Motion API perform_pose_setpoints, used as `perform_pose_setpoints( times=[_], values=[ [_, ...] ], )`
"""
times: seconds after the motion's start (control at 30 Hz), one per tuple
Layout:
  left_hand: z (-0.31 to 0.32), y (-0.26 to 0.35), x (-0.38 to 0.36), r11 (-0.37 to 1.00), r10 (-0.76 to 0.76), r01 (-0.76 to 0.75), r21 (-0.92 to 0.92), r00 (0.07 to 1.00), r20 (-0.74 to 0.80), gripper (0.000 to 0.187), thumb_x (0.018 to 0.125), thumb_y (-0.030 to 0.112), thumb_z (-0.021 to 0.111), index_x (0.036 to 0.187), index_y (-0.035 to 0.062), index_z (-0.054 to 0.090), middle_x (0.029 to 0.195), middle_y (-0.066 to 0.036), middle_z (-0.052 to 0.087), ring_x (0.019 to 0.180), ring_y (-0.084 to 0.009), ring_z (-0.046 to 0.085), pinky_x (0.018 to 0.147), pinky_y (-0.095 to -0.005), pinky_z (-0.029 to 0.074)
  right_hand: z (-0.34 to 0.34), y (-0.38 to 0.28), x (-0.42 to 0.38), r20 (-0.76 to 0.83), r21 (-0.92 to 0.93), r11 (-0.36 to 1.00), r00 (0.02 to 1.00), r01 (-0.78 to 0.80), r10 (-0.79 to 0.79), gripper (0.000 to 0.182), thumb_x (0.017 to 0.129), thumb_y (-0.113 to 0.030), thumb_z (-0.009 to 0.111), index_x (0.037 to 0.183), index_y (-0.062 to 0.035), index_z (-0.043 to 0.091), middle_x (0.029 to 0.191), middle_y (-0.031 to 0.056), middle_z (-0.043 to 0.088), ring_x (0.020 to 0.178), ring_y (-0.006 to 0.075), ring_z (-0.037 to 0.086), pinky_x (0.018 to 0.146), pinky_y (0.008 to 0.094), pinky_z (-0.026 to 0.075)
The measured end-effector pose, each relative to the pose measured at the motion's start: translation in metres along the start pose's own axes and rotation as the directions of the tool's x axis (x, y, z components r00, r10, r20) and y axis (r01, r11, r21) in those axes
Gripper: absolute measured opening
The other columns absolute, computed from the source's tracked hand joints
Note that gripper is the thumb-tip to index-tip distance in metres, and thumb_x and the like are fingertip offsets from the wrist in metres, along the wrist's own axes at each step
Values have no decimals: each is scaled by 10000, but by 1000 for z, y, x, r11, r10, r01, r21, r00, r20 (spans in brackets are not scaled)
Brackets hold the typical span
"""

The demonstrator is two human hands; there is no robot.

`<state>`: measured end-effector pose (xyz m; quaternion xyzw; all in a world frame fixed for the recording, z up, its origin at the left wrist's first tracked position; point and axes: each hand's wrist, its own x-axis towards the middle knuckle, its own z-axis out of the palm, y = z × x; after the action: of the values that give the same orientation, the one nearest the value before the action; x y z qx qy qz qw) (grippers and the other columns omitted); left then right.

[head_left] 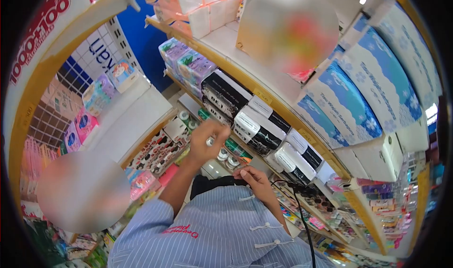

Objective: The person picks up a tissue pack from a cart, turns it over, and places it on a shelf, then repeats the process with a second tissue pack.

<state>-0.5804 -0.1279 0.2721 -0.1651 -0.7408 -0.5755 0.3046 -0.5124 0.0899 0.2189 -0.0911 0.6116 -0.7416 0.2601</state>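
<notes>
My left hand is raised in front of me. Its fingers curl in towards the thumb, and nothing shows between them. Behind it are black-and-white tissue packs on a shelf and green-and-white packs lower down. Close to my waist is my right hand, with thumb and fingertips drawn together beside the hem of the striped shirt and black cloth. Whatever those fingertips may hold is too small to make out.
Yellow-edged shelves run diagonally on the right, carrying large blue-and-white packs and purple packs. On the left, a white shelf holds small packs. A black cable hangs beside my right arm. Two round areas are blurred.
</notes>
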Motion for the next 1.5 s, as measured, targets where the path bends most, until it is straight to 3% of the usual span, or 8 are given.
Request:
perform_pose_setpoints(
  times=[0.13, 0.27, 0.43, 0.8, 1.0, 1.23, 1.33, 1.5],
  values=[
    [-25, -33, -152, 881, -460, 437, 181, 880, 118, 187, 911, 133, 615, 779, 2, 637, 662, -105, 600, 621, -200, 600, 577, -311, 451, -3, 5, 9, -2, -73, 997, 1000, 8, -8, 358, 1008, -279, 505, 849, 21, 618, 829, 65, 641, 829, 132, 594, 796, 289, 467],
    [-63, -3, -208, 560, -826, 816, 141, 564, 17, 264, 971, 163, 514, 800, 2, 635, 659, -103, 600, 619, -213, 609, 590, -319, 459, 12, 0, 17, -54, -111, 993, 998, -48, 42, 449, 1010, -293, 500, 664, -15, 561, 657, 36, 565, 658, 117, 538, 731, 298, 463],
    [-111, -4, -226, 617, -764, 754, 223, 642, -56, 421, 930, -1, 395, 1327, 101, 491, 812, -132, 651, 788, -249, 664, 757, -355, 511, 27, 11, 45, 50, 8, 997, 996, 74, -75, 465, 1008, -240, 506, 589, -64, 405, 559, 0, 409, 518, 91, 360, 575, 298, 391],
    [-165, 81, -330, 675, -586, 700, 234, 701, -407, 442, 804, -46, 489, 1220, 71, 581, 978, -137, 654, 909, -268, 645, 818, -369, 505, 158, 9, 37, 293, 34, 989, 945, 142, -146, 440, 1028, -301, 462, 647, -90, 403, 533, -1, 367, 473, 97, 294, 482, 288, 239],
    [-183, 163, -454, 647, -518, 761, 41, 478, -709, 374, 821, -78, 465, 1155, 3, 611, 963, -132, 659, 901, -220, 655, 836, -325, 508, 263, 63, -24, 595, -366, 930, 778, 38, 202, 310, 997, -256, 528, 776, -40, 545, 650, 13, 516, 567, 102, 464, 549, 250, 382],
    [-174, 268, -538, 583, -157, 812, 2, 115, -981, 269, 843, 11, 540, 1092, 32, 640, 961, -125, 654, 914, -263, 653, 830, -349, 501, 403, 165, -89, 909, -411, 847, 218, 337, 354, 358, 930, -246, 648, 1170, 1, 551, 1105, 117, 613, 1032, 169, 602, 898, 287, 466],
    [-164, 294, -572, 378, 105, 923, 67, 29, -994, 289, 840, 40, 566, 1125, 37, 619, 1056, -127, 627, 1010, -277, 620, 875, -364, 482, 456, 244, -103, 922, -341, 753, 42, 563, 386, 468, 891, -310, 693, 1188, 16, 537, 1140, 139, 592, 1058, 195, 594, 936, 296, 459],
    [-167, 321, -615, 167, 234, 985, -32, -71, -970, 529, 758, 206, 704, 1240, 56, 545, 1335, -226, 436, 1208, -408, 468, 1001, -458, 416, 493, 314, -136, 706, -595, 572, 28, 565, 708, 552, 865, -403, 705, 1193, 15, 558, 1001, 100, 640, 919, 171, 616, 813, 306, 493]
  ],
)
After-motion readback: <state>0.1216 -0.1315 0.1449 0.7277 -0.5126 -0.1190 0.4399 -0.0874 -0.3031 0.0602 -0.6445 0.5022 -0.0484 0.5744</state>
